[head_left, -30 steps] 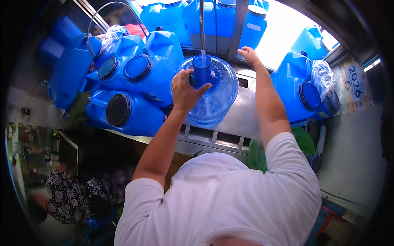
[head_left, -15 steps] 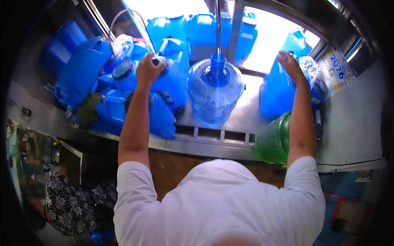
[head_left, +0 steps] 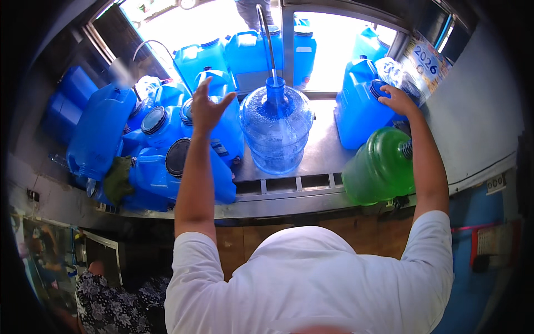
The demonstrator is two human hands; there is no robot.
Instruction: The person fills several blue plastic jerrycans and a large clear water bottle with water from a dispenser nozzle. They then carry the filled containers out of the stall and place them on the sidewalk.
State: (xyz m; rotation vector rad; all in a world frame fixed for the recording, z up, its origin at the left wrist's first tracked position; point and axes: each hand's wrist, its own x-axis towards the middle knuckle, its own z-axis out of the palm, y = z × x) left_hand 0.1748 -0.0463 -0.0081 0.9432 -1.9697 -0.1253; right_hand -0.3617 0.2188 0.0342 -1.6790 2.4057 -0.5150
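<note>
My left hand (head_left: 208, 112) is raised over the blue jugs on the left, thumb and fingers apart, holding nothing. Under and beside it are a blue jug with a dark round lid (head_left: 178, 158) and another with a ribbed lid (head_left: 154, 120). On the right, the fingers of my right hand (head_left: 401, 102) curl at the dark blue cap (head_left: 379, 88) of an upright blue jug (head_left: 359, 119). Between my hands stands a clear round water bottle (head_left: 277, 131), a metal spout (head_left: 268, 44) reaching into its neck. A green round bottle (head_left: 378, 167) lies tilted below my right forearm.
The metal counter (head_left: 322, 139) has a slotted front edge. More blue jugs (head_left: 245, 53) stand by the bright opening, where a person's legs (head_left: 253, 12) show. A thin curved tube (head_left: 158, 43) rises at left. Someone in patterned clothing (head_left: 114, 303) is at lower left.
My right hand has come down to the blue jug's cap. My left hand has opened wider. The green bottle now shows more fully, and the whole view has shifted.
</note>
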